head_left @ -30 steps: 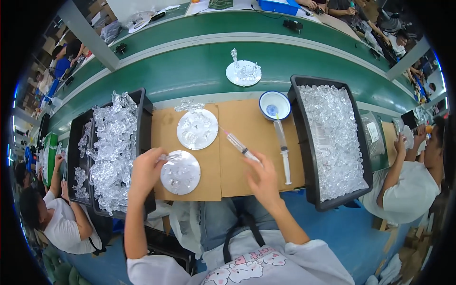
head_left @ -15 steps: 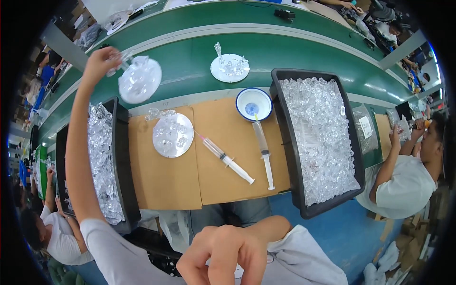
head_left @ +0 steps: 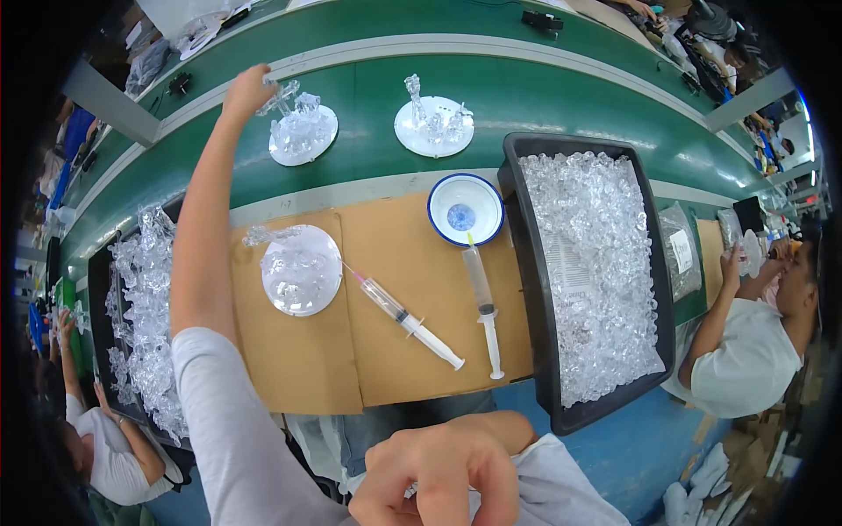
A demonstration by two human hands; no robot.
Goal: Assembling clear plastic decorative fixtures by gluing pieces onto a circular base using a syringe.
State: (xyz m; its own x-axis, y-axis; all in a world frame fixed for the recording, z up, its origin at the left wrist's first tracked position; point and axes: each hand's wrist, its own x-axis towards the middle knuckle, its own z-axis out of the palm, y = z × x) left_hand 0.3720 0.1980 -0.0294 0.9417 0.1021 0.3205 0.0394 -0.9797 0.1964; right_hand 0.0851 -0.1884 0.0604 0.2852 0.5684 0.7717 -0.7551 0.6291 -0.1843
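My left hand reaches far over the bench, its fingers closed at the end of a clear plastic stem. That stem belongs to a white disc with clear plastic parts at the green bench surface. My right hand is close below the camera, fingers curled; whatever they hold is hidden. A similar disc with clear parts lies on the cardboard. Right of it is a syringe with a pink-based needle. Another syringe rests its yellow-green tip at a blue-rimmed white bowl.
A third disc assembly stands on the green bench. Black bins flank the cardboard: the right bin holds clear beads, the left bin clear plastic parts. A bag lies beyond the right bin. Co-workers sit at both sides.
My left hand has moved right and farther away with the disc assembly, which has come down from a tilted, raised pose to the green bench. My right hand stays curled, shifted slightly in view.
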